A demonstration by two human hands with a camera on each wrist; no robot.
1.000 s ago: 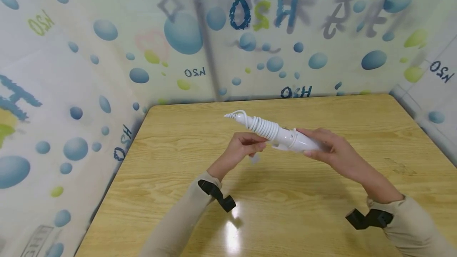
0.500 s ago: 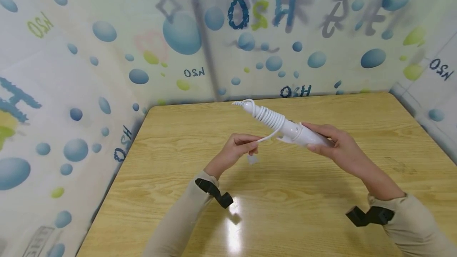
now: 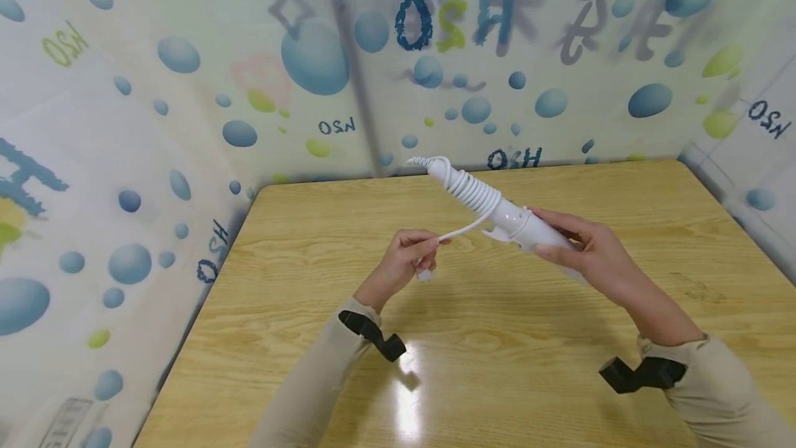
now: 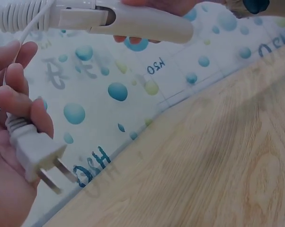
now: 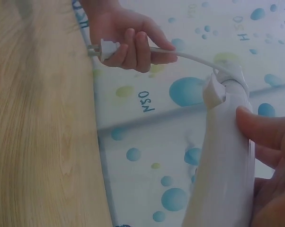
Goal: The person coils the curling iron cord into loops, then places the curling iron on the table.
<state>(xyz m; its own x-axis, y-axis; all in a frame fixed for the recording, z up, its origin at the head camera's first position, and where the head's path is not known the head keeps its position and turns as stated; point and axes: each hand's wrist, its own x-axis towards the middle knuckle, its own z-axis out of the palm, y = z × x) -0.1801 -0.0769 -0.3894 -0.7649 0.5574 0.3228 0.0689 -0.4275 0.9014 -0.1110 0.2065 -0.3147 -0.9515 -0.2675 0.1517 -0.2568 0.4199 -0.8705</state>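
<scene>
A white, wand-shaped appliance point(image 3: 516, 221), which looks like a hair curling iron, is held tilted above the table. Its white cord point(image 3: 463, 229) is wound in several turns round its upper-left part. My right hand point(image 3: 602, 260) grips the thick lower-right end, thumb on the near side. To its left, my left hand point(image 3: 398, 260) pinches the cord's loose stretch between thumb and fingers. Below those fingertips, the two-pin plug point(image 4: 38, 147) lies against the left palm, pins pointing outward. The cord runs fairly straight from the left hand to the windings.
Under both hands is a wood-grain table point(image 3: 497, 365), with a bright reflection near its front. Walls printed with blue and green dots point(image 3: 314, 57) stand behind and beside it. A black wrist camera point(image 3: 373, 334) sits on each sleeve.
My left hand has drawn a length of cord leftward, away from the appliance. The appliance has tilted more steeply, its corded end rising. My right hand still grips it.
</scene>
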